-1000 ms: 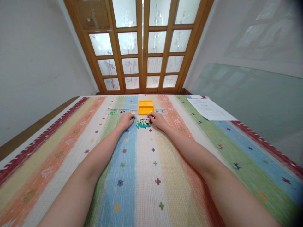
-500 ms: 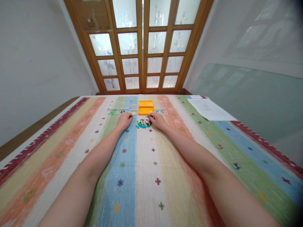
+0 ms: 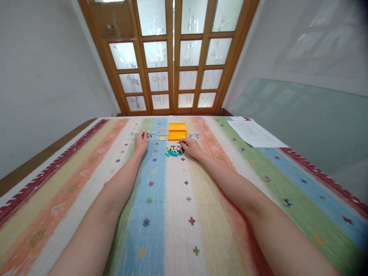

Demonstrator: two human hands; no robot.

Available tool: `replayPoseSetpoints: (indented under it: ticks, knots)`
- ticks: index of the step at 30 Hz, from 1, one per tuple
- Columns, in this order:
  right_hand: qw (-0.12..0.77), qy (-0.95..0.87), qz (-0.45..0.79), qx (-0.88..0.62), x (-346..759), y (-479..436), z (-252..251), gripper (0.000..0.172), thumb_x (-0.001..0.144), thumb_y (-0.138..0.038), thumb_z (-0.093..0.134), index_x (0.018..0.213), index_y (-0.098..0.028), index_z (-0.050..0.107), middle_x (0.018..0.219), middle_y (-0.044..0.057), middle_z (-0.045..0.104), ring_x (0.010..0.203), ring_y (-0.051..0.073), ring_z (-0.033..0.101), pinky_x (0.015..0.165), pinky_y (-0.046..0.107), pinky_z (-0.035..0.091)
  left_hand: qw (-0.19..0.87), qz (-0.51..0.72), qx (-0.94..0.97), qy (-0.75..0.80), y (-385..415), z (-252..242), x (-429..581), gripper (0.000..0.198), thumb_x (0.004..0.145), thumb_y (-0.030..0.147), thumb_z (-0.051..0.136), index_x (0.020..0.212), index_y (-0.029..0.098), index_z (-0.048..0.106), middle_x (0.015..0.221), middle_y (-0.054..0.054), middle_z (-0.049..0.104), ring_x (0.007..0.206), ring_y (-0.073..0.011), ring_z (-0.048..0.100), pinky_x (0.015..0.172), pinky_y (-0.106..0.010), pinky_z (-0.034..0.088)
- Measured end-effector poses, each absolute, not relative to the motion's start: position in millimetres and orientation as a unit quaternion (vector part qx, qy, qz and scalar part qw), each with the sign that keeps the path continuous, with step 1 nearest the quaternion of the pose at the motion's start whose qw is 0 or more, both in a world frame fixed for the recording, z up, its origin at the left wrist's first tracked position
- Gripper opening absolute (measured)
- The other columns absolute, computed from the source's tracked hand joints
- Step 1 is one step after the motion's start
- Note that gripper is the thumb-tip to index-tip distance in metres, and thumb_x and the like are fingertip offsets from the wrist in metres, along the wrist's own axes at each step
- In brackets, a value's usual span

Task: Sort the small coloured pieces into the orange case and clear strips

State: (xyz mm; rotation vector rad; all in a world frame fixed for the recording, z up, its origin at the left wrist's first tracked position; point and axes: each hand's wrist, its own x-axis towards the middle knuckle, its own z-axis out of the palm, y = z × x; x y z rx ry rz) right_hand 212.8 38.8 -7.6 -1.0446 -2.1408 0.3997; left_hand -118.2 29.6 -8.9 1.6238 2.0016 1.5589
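My left hand [image 3: 141, 142] is over the left clear compartment box [image 3: 153, 131], fingers pinched together near small dark red pieces [image 3: 150, 136]. Whatever is between them is too small to make out. A few green pieces show beside that hand, and yellow pieces [image 3: 161, 137] lie in a compartment further right. My right hand [image 3: 190, 147] rests at the right edge of a loose pile of small green, blue and dark red pieces [image 3: 173, 152]. Its thumb and fingertips are closed together, and I cannot make out what they hold.
Behind the pile stands an orange-yellow two-part tray [image 3: 177, 135]. To its right, a clear box [image 3: 198, 129] holds small blue pieces [image 3: 194, 136]. White papers [image 3: 254, 134] lie at the right on the striped tablecloth [image 3: 178, 214]. Wooden glazed doors [image 3: 176, 73] stand beyond the table.
My left hand has moved left, from near the yellow pieces to the compartments with dark red and green pieces. The right hand has stayed almost still by the pile.
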Motion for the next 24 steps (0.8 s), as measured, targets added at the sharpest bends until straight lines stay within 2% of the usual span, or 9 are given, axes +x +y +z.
replayPoseSetpoints:
  ticks: [3,5,10,15,17,20,24]
  knots:
    - [0.353,-0.836,0.150,-0.392,212.0,38.2,-8.4,0.022,0.100,-0.018,0.059,0.102,-0.022,0.080,0.106,0.007,0.080,0.100,0.023,0.071,0.092,0.034,0.051,0.131,0.584,0.452,0.662,34.9,-11.0,-128.4,0.025,0.100,0.027,0.050,0.103,0.018,0.073,0.084,-0.003,0.068,0.072,-0.0172,0.062,0.070,-0.026,0.048]
    - [0.351,-0.838,0.152,-0.390,211.4,37.7,-8.7,0.021,0.100,-0.018,0.060,0.102,-0.022,0.080,0.107,0.007,0.081,0.101,0.023,0.071,0.092,0.034,0.051,0.166,0.624,0.393,0.654,37.2,-9.8,-133.3,0.024,0.097,0.028,0.051,0.102,0.016,0.073,0.084,-0.002,0.068,0.066,-0.0141,0.059,0.064,-0.023,0.045]
    - [0.351,-0.834,0.156,-0.397,212.0,36.9,-8.5,0.021,0.099,-0.017,0.060,0.103,-0.023,0.080,0.107,0.006,0.080,0.101,0.023,0.071,0.092,0.033,0.051,0.213,0.684,0.300,0.629,36.4,-1.9,-143.0,0.026,0.091,0.032,0.061,0.106,0.015,0.073,0.088,-0.003,0.069,0.061,-0.0090,0.056,0.060,-0.020,0.044]
    - [0.340,-0.847,0.141,-0.384,209.4,31.6,-2.2,0.021,0.100,-0.017,0.060,0.103,-0.022,0.080,0.107,0.008,0.080,0.101,0.024,0.070,0.092,0.035,0.050,0.237,0.694,0.278,0.620,32.1,1.5,-148.7,0.047,0.087,0.030,0.064,0.133,0.019,0.068,0.098,-0.005,0.073,0.059,-0.0079,0.057,0.057,-0.020,0.045]
    - [0.327,-0.862,0.124,-0.367,205.5,26.3,2.3,0.021,0.101,-0.019,0.060,0.105,-0.022,0.081,0.108,0.009,0.079,0.103,0.024,0.068,0.095,0.036,0.049,0.234,0.696,0.279,0.619,32.6,0.0,-148.9,0.052,0.086,0.026,0.063,0.138,0.020,0.065,0.098,-0.005,0.074,0.060,-0.0082,0.057,0.058,-0.020,0.046]
    - [0.299,-0.889,0.106,-0.329,196.8,17.0,7.3,0.023,0.105,-0.025,0.059,0.112,-0.022,0.080,0.112,0.010,0.078,0.108,0.026,0.067,0.100,0.038,0.048,0.225,0.689,0.295,0.623,36.9,-5.8,-148.4,0.049,0.084,0.023,0.060,0.132,0.019,0.067,0.096,-0.004,0.073,0.061,-0.0086,0.058,0.059,-0.020,0.047]
    - [0.273,-0.917,0.112,-0.268,182.2,10.3,4.8,0.028,0.109,-0.034,0.056,0.125,-0.026,0.078,0.129,0.009,0.076,0.123,0.026,0.064,0.111,0.042,0.045,0.217,0.681,0.331,0.616,43.3,-15.6,-147.7,0.040,0.081,0.021,0.057,0.118,0.018,0.072,0.093,-0.003,0.072,0.062,-0.0097,0.058,0.058,-0.019,0.046]
